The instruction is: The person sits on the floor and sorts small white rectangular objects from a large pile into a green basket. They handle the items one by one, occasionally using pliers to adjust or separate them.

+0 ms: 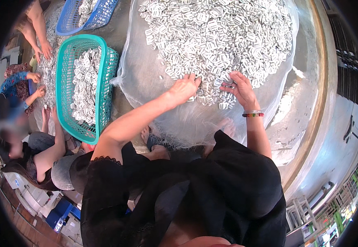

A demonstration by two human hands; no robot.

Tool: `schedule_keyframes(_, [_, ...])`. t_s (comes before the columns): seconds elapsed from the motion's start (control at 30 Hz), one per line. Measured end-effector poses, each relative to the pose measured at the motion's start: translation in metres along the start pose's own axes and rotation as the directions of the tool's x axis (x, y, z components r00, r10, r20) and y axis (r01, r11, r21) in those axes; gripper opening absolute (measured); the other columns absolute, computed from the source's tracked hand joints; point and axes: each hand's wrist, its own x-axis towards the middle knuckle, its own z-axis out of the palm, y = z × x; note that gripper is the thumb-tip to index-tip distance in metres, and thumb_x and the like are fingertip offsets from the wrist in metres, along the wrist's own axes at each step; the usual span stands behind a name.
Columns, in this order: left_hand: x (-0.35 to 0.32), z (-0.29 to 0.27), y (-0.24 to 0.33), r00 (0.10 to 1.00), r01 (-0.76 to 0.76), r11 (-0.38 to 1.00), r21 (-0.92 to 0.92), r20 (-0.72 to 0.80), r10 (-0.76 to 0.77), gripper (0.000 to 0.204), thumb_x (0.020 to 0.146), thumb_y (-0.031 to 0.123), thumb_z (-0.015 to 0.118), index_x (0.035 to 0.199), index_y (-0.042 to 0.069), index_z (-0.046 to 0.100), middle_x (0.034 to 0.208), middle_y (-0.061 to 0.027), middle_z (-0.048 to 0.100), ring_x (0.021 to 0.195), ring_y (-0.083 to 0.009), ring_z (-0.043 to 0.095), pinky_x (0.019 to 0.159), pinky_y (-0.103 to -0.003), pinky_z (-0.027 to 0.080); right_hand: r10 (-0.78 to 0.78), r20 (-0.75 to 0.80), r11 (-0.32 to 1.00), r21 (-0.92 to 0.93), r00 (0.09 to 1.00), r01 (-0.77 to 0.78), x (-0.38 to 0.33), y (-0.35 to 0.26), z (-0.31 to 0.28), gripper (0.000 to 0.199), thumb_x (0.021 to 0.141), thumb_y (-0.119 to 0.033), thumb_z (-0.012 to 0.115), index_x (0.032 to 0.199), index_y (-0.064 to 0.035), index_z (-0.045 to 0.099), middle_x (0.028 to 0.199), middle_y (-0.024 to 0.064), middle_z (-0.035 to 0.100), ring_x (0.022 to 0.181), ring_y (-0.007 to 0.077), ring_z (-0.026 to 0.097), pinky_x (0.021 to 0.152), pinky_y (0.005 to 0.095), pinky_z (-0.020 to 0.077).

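Note:
A wide heap of small silver-grey slotted buckles (218, 39) lies on a sheet of clear plastic (140, 74). At the heap's near edge my left hand (185, 88) reaches down, its fingers bent together; whatever is in them is hidden. My right hand (242, 88), with a beaded bracelet (253, 115) at its wrist, is a little to the right over a small spur of buckles (223, 100). Its thumb and fingers are bent and apart, and I make out nothing gripped between them.
To the left stands a green-blue plastic basket (103, 92) partly filled with buckles, and beyond it a blue basket (66, 31). Co-workers' hands (43, 49) work over another heap (48, 78) at far left. A raised curb (322, 82) curves along the right.

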Motion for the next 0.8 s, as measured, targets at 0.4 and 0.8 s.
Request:
schedule_keyframes(0.4, [0.024,-0.042,-0.019,0.983,0.074,0.959,-0.275,-0.142,-0.117,0.023,0.074,0.016,0.065,0.094,0.006,0.058,0.098,-0.0135,0.052,0.090,-0.0333,0.057,0.074,-0.043,0.048,-0.012,0.172,1.000,0.027,0.985,0.007,0.026,-0.042,0.014,0.035,0.084,0.000,0.050,0.118,-0.0031,0.044,0.118,0.0193,0.045,0.102,0.0333,0.055,0.079,0.0533,0.0518])
schedule_keyframes(0.8, [0.057,-0.070,-0.044,0.916,0.013,0.968,-0.250,-0.385,-0.112,0.022,0.076,0.030,0.067,0.090,0.013,0.064,0.078,-0.0096,0.058,0.084,-0.0281,0.059,0.070,-0.039,0.047,-0.184,0.091,0.742,-0.640,0.979,0.199,0.051,-0.036,-0.005,0.031,0.083,-0.008,0.060,0.111,0.0045,0.057,0.111,0.0133,0.053,0.080,0.0125,0.059,0.061,0.0269,0.0511])
